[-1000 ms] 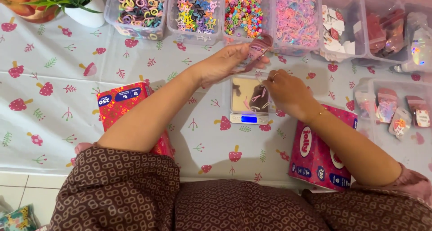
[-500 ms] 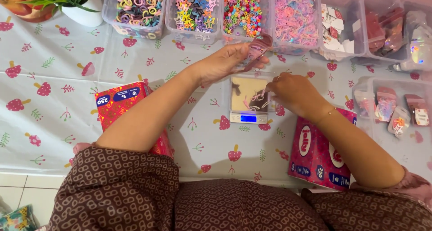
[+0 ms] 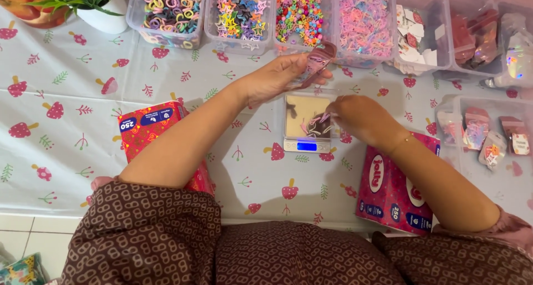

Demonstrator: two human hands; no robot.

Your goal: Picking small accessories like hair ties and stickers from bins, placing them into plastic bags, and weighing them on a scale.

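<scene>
Head view, looking down on our worktop (image 3: pixel 72 140) with its mushroom-print cloth. Our left hand (image 3: pixel 277 77) is raised just beyond the small digital scale (image 3: pixel 307 124), its grip pressed together on a small clear pouch (image 3: pixel 316 60) with a pinkish tint, held tilted over the scale's far edge. Our right hand (image 3: pixel 361 118) sits at the scale's right side, thumb and forefinger pinching a few thin pink pieces (image 3: pixel 319 120) just above the platform — a little heap of dark and pink bits lies there under them. The scale's display glows blue at its near edge.

Along the far edge runs a row of clear bins: coloured rings (image 3: pixel 169 10), star shapes (image 3: pixel 240 13), mixed beads (image 3: pixel 300 10), pale pink bits (image 3: pixel 363 18). A red tissue pack (image 3: pixel 147 124) lies under our left forearm; a pink tissue pack (image 3: pixel 391 190) lies under the right. At far right a clear tray (image 3: pixel 452 104) holds filled pouches.
</scene>
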